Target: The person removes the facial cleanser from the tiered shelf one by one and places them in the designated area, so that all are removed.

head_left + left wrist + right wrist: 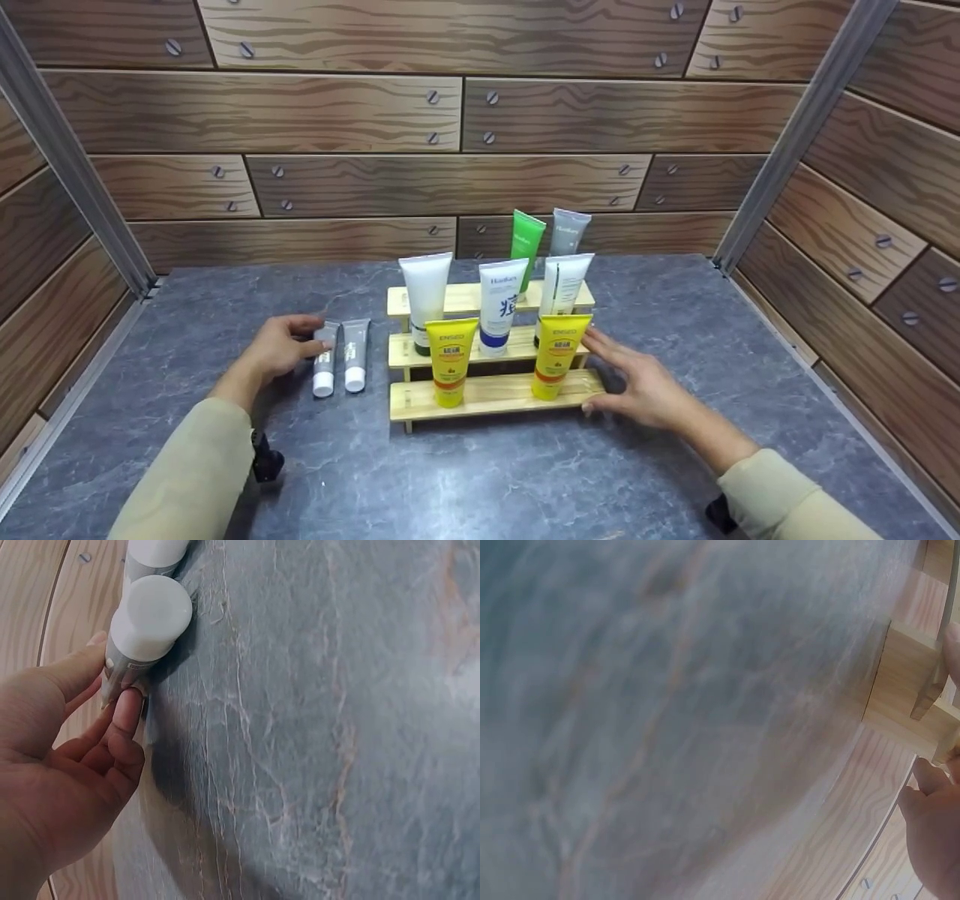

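Note:
On the left of the table, my left hand (277,349) pinches a small silver tube with a white cap (324,367) between thumb and fingers. In the left wrist view the cap of this tube (154,615) points toward the camera. A second silver tube (355,356) lies alongside it. My right hand (649,386) touches the right end of a three-tier wooden rack (491,399), its fingers fairly straight and the thumb by the lowest shelf. Two yellow tubes, one at left (450,364) and one at right (556,360), stand on that shelf.
The middle shelf bears a plain white tube (426,292), a white tube with a blue cap (495,300) and a white tube with a dark line (564,289). Behind stand a green tube (527,240) and a grey tube (568,229). Wood-patterned walls (360,112) enclose the table.

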{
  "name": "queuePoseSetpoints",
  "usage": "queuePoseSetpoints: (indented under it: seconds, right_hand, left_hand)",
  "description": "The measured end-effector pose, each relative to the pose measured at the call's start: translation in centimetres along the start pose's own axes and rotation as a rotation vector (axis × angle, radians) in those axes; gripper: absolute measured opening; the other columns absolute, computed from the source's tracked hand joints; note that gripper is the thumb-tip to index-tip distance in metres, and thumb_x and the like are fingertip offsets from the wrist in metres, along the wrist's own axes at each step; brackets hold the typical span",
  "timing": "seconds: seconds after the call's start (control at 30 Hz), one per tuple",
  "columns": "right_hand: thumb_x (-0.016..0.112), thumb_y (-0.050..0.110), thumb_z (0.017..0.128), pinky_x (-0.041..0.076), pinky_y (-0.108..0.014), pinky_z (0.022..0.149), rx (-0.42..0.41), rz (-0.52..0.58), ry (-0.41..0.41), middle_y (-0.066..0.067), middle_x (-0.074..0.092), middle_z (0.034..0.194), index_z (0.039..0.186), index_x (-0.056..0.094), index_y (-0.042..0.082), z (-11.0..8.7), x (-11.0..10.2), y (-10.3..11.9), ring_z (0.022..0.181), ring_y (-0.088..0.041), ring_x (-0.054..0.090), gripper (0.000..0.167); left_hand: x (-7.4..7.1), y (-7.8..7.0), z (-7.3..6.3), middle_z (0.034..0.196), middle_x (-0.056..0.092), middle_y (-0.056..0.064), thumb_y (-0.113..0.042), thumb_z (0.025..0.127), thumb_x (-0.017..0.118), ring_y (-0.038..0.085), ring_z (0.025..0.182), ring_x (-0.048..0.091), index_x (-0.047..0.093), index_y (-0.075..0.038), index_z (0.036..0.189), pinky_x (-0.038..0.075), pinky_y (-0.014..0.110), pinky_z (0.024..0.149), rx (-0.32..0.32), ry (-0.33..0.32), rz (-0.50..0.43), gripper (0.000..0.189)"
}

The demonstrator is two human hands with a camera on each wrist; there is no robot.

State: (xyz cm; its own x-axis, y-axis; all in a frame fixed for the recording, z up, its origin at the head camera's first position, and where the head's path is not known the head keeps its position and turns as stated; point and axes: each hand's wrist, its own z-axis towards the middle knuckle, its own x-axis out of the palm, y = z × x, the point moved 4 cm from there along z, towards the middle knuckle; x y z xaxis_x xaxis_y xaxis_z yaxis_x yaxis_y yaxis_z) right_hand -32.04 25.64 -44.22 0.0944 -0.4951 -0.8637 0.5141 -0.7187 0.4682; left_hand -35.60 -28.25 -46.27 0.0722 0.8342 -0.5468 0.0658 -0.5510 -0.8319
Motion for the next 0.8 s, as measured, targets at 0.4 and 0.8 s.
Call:
queuePoseSetpoints:
  seconds: [0.4,0.8]
  right_hand:
    - [0.093,0.044,0.078,0.032,-0.066,0.117,-0.053,-0.013,-0.036,-0.007,0.03,0.17,0.164,0.041,0.016,-0.05,0.04,-0.1,0.147,-0.045,0.041,0.104]
    - [0.092,0.045,0.078,0.031,-0.065,0.118,-0.035,-0.001,-0.026,-0.009,0.03,0.171,0.164,0.039,0.02,-0.04,0.09,-0.12,0.149,-0.044,0.04,0.104]
  left_hand:
    - [0.04,0.06,-0.16,0.146,0.056,0.034,-0.013,0.101,0.072,0.046,0.135,0.052,0.057,0.011,0.144,0.042,0.054,0.114,0.038,-0.002,0.011,0.051]
    - [-0.01,0.06,-0.28,0.147,0.054,0.034,-0.012,0.102,0.071,0.045,0.136,0.051,0.055,0.012,0.146,0.044,0.053,0.112,0.03,0.003,-0.013,0.053]
